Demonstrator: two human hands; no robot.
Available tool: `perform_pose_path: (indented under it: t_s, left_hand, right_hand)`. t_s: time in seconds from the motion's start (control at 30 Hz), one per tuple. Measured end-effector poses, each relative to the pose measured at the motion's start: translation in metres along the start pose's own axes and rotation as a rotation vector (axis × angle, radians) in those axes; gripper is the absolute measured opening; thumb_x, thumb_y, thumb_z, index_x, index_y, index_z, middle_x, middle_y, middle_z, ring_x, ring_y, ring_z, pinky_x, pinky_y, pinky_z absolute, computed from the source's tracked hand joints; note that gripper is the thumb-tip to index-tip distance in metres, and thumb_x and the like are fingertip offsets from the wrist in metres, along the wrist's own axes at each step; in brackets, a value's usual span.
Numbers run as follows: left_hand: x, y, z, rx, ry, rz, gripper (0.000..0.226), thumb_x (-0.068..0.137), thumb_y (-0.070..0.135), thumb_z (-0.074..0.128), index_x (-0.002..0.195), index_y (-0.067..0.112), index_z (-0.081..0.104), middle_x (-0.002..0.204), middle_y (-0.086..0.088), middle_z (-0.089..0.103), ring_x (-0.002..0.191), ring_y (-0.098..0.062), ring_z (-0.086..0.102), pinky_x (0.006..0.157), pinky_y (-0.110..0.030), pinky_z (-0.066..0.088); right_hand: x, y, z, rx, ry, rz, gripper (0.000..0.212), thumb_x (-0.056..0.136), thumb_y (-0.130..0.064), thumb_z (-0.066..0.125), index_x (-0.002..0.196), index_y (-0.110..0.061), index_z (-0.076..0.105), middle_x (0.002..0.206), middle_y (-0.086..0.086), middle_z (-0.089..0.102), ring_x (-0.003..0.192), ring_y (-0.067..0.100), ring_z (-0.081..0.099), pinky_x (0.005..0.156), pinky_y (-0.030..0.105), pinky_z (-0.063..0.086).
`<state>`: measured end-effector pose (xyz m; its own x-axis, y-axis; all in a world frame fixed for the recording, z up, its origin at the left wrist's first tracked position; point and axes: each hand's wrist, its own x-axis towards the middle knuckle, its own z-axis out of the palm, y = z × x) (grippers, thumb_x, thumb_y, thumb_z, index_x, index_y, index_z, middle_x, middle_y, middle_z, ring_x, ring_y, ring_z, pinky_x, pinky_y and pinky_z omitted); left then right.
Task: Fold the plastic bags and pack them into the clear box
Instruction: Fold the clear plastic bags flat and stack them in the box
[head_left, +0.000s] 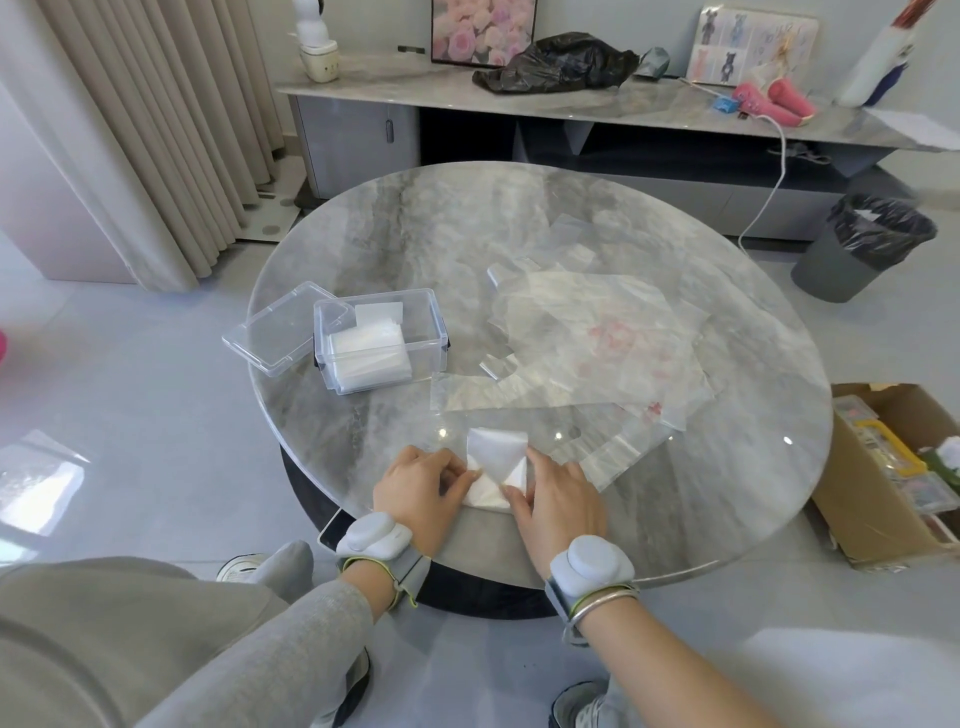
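A small folded white plastic bag (493, 460) lies at the near edge of the round marble table (415, 234). My left hand (415, 486) pinches its left side and my right hand (558, 501) presses its right side, fingers meeting over the fold. The clear box (382, 343) stands open at the table's left with several folded bags inside. Its lid (278, 327) leans beside it on the left. A loose pile of flat clear plastic bags (587, 338), one with red print, spreads across the table's right half.
A grey bin with a black liner (862, 249) stands on the floor at the far right. An open cardboard box (893, 467) sits by the table's right edge. A long sideboard (571, 104) with a black bag runs along the back. Curtains hang at left.
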<state>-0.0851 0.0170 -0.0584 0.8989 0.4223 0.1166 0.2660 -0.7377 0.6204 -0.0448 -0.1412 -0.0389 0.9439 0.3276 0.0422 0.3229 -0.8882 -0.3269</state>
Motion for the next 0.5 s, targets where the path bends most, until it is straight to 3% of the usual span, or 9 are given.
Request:
perform_pose_path:
  t_s: [0.1, 0.23, 0.33, 0.5]
  left_hand:
    - [0.001, -0.001, -0.001, 0.07, -0.029, 0.051, 0.021, 0.088, 0.053, 0.061, 0.09, 0.032, 0.061, 0.07, 0.019, 0.054, 0.097, -0.003, 0.048, 0.058, -0.024, 0.036]
    - [0.001, -0.006, 0.0, 0.16, 0.069, 0.217, 0.037, 0.088, 0.049, 0.062, 0.114, 0.024, 0.056, 0.115, 0.012, 0.056, 0.109, -0.011, 0.047, 0.061, -0.028, 0.048]
    - [0.001, -0.014, 0.007, 0.269, 0.151, 0.454, 0.044, 0.087, 0.041, 0.055, 0.123, 0.016, 0.055, 0.132, 0.0, 0.055, 0.118, -0.02, 0.052, 0.088, -0.033, 0.045]
    - [-0.001, -0.015, 0.01, 0.293, 0.093, 0.505, 0.045, 0.089, 0.04, 0.05, 0.126, 0.014, 0.055, 0.132, 0.0, 0.059, 0.116, -0.021, 0.059, 0.094, -0.034, 0.041]
  right_hand:
    - [0.0, -0.004, -0.003, -0.242, 0.027, -0.039, 0.059, 0.092, -0.049, 0.052, 0.14, -0.017, 0.041, 0.118, 0.0, 0.058, 0.114, 0.022, 0.048, 0.086, 0.034, 0.042]
    - [0.001, -0.002, 0.007, -0.289, 0.163, -0.092, 0.073, 0.059, -0.042, 0.087, 0.121, -0.012, 0.063, 0.101, 0.004, 0.064, 0.088, 0.024, 0.062, 0.063, 0.035, 0.05]
    - [0.002, -0.001, 0.01, -0.245, 0.198, -0.135, 0.078, 0.057, -0.036, 0.088, 0.125, -0.009, 0.061, 0.124, 0.009, 0.061, 0.11, 0.029, 0.061, 0.073, 0.039, 0.055]
    - [0.004, 0.0, 0.015, -0.236, 0.16, -0.184, 0.071, 0.064, -0.031, 0.085, 0.128, -0.009, 0.06, 0.139, 0.007, 0.053, 0.125, 0.029, 0.053, 0.088, 0.041, 0.054]
